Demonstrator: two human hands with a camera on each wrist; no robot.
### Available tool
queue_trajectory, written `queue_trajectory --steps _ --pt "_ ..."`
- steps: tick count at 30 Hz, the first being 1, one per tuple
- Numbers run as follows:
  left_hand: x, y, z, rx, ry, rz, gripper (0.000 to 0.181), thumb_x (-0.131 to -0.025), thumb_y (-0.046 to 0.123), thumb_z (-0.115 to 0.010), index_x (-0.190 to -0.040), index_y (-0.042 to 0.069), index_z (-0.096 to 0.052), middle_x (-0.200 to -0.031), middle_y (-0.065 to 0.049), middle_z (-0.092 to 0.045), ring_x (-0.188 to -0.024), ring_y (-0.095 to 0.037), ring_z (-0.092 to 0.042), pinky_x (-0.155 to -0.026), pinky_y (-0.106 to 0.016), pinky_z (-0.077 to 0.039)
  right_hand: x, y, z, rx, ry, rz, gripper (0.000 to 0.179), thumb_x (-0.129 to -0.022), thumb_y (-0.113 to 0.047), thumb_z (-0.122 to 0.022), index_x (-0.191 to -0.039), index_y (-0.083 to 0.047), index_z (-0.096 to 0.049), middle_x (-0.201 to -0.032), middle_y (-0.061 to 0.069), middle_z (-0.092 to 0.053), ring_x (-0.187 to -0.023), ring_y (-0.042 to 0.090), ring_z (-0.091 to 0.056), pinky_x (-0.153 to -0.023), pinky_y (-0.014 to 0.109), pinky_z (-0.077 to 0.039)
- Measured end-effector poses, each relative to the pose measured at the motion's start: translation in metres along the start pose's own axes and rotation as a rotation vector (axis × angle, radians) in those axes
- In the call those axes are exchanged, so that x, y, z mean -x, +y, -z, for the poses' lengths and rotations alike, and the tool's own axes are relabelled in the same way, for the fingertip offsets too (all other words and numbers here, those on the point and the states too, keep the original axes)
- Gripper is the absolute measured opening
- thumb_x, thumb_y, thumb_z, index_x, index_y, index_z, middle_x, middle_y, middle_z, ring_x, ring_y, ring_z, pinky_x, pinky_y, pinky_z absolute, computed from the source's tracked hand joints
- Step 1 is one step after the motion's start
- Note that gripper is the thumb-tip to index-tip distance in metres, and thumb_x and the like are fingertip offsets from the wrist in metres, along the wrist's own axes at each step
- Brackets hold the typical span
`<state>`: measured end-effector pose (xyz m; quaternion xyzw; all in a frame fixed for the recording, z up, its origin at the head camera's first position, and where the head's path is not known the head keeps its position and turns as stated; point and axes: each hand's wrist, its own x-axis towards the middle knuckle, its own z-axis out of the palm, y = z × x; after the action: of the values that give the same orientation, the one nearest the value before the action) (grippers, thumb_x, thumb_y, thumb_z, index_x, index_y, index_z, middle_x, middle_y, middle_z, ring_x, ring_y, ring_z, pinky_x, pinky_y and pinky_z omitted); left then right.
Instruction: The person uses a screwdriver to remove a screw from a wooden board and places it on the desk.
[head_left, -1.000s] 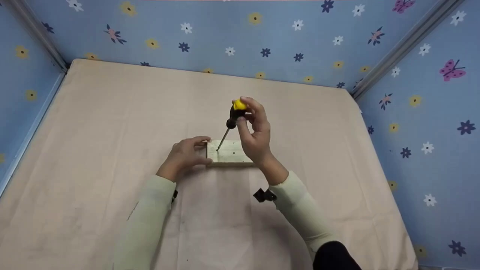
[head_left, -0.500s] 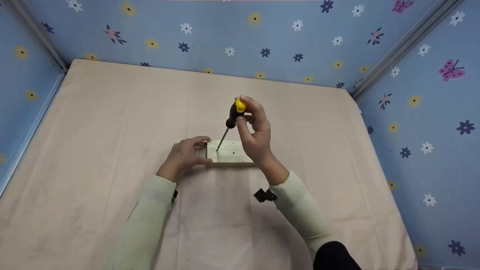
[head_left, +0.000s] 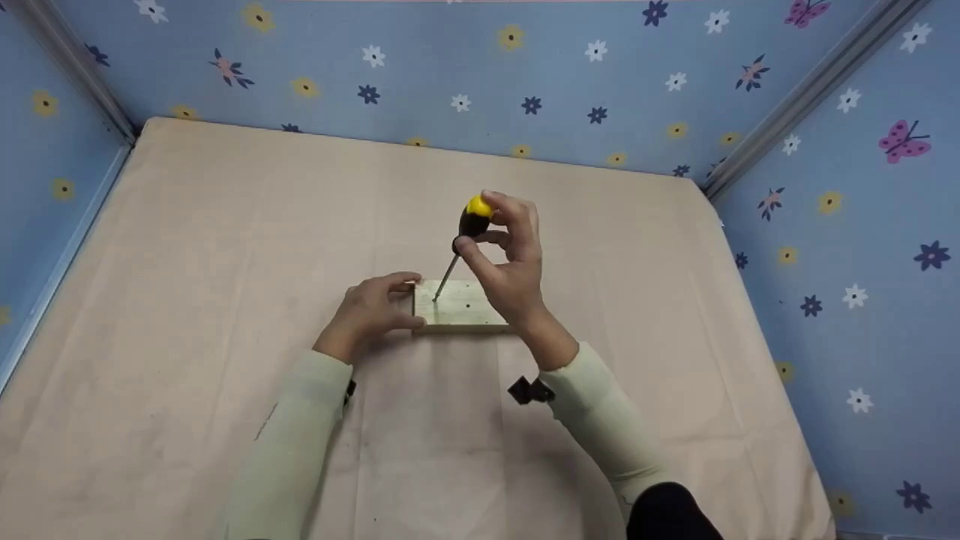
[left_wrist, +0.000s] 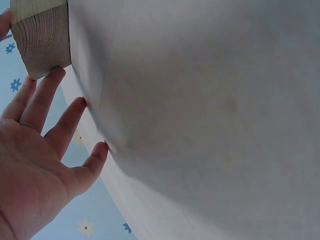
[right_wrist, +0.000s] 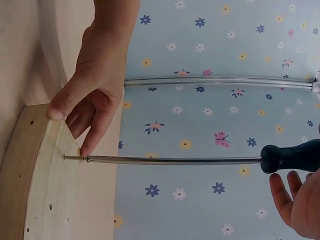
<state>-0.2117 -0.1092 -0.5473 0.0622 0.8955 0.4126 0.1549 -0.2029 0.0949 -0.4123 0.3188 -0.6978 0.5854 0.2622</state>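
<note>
A pale wooden block (head_left: 450, 316) lies flat on the cloth-covered table, with several small dark holes in its upper face. My left hand (head_left: 367, 306) holds its left end, thumb on the near edge and fingertips on the far edge. In the left wrist view, fingertips touch the block's end (left_wrist: 42, 42). A screw (right_wrist: 75, 158) stands partly sunk in the wood, as the right wrist view shows. The screwdriver (right_wrist: 175, 160) meets the screw's head and tilts to the right in the head view. My right hand (head_left: 514, 274) grips its black and yellow handle (head_left: 475, 216), partly covering the block's right end.
A beige cloth (head_left: 300, 202) covers the table, with some creases. Blue flowered panels (head_left: 480, 67) stand along the back and both sides, joined by metal posts (head_left: 810, 97). A black wrist mount (head_left: 529, 390) sticks out beside the right sleeve.
My right thumb has slid down the handle towards the screwdriver's neck, and the fingers have shifted slightly. The left hand and the block stay in place.
</note>
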Motion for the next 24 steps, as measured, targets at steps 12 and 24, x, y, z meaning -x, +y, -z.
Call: queue_trajectory --steps 12,24 --pt "-0.0028 -0.0002 -0.0018 -0.022 0.003 0.004 0.074 -0.068 0.039 -0.084 -0.135 0.033 -0.054 -0.131 0.003 -0.063 -0.134 -0.025 -0.047 -0.116 -0.054 -0.021 0.0003 0.0019 0.0 -0.001 0.004 0.006 0.044 -0.089 0.0 -0.063 -0.13 0.004 -0.046 -0.12 0.024 -0.047 -0.099 0.023 -0.06 -0.075 0.033 -0.058" --pt "-0.0028 0.0006 -0.0009 -0.038 -0.001 -0.009 0.075 -0.07 0.04 -0.083 -0.137 0.031 -0.052 -0.132 0.002 -0.063 -0.134 -0.026 -0.047 -0.115 -0.054 -0.021 -0.0005 0.0007 0.0008 -0.01 -0.011 0.015 0.04 -0.09 0.006 -0.055 -0.129 0.004 -0.045 -0.119 0.024 -0.051 -0.097 0.024 -0.063 -0.075 0.031 -0.057"
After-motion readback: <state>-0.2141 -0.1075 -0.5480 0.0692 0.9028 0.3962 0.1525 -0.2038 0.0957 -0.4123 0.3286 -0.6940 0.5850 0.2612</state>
